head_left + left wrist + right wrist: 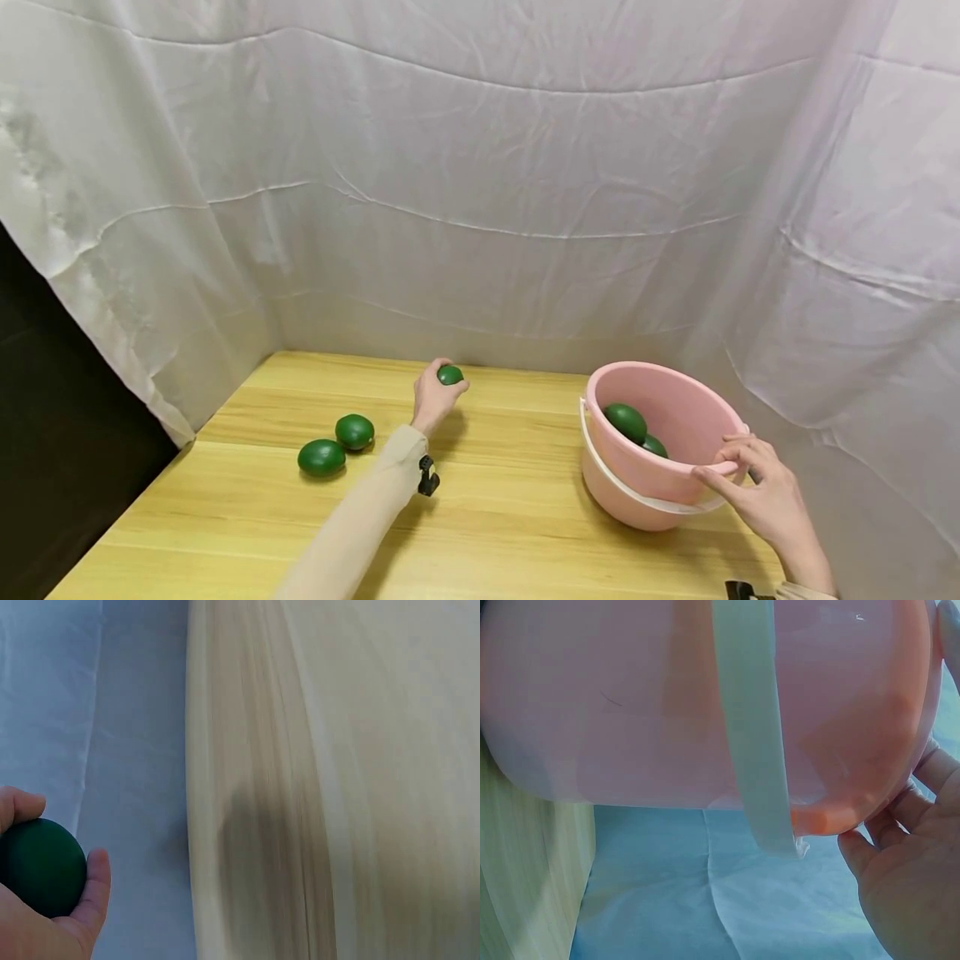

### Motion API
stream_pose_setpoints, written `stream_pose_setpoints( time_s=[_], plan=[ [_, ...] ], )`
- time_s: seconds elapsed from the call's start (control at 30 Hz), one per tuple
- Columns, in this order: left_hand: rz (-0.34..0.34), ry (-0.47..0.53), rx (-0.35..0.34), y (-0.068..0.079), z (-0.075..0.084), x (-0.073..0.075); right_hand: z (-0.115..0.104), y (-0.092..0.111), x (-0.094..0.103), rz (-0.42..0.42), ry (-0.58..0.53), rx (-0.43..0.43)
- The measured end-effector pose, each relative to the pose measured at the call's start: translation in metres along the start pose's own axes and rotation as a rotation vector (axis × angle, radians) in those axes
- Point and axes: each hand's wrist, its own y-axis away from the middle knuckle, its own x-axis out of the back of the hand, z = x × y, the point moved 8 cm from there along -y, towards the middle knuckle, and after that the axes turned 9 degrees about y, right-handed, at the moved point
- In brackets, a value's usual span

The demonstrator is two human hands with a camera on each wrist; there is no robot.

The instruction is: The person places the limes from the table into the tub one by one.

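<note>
My left hand [437, 396] grips a dark green avocado [450, 375] above the far edge of the table. In the left wrist view, its fingers and thumb curl round the smooth avocado [43, 868]. A pink bucket [637, 492] with a white handle [633, 493] stands on the right side of the table. My right hand [772, 496] holds the bucket's near right rim, thumb on one side and fingers on the other. Inside the bucket lie two avocados [626, 422], one partly hidden by the wall.
Two more avocados, a nearer one [322, 458] and a farther one [355, 432], lie on the wooden table [517, 500] left of my left forearm. A pale cloth curtain [480, 183] hangs behind the table and along both sides.
</note>
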Motion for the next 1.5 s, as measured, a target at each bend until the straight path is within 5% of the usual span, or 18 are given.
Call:
stream_pose_setpoints(
  time_s=[0.33,0.9,1.13,1.5],
  plan=[
    [-0.074,0.055,-0.032,0.014,0.021,-0.02,-0.002,0.0,-0.005,-0.007,-0.008,-0.008],
    [-0.292,0.2,-0.177,0.038,0.094,-0.081,0.0,0.0,0.001,0.006,-0.003,0.005],
    [-0.365,0.172,-0.236,0.057,0.122,-0.105,0.001,0.004,0.0,0.002,-0.006,-0.009],
    [-0.459,0.143,-0.277,0.08,0.143,-0.134,0.0,0.001,0.0,0.016,-0.006,0.002]
  ],
)
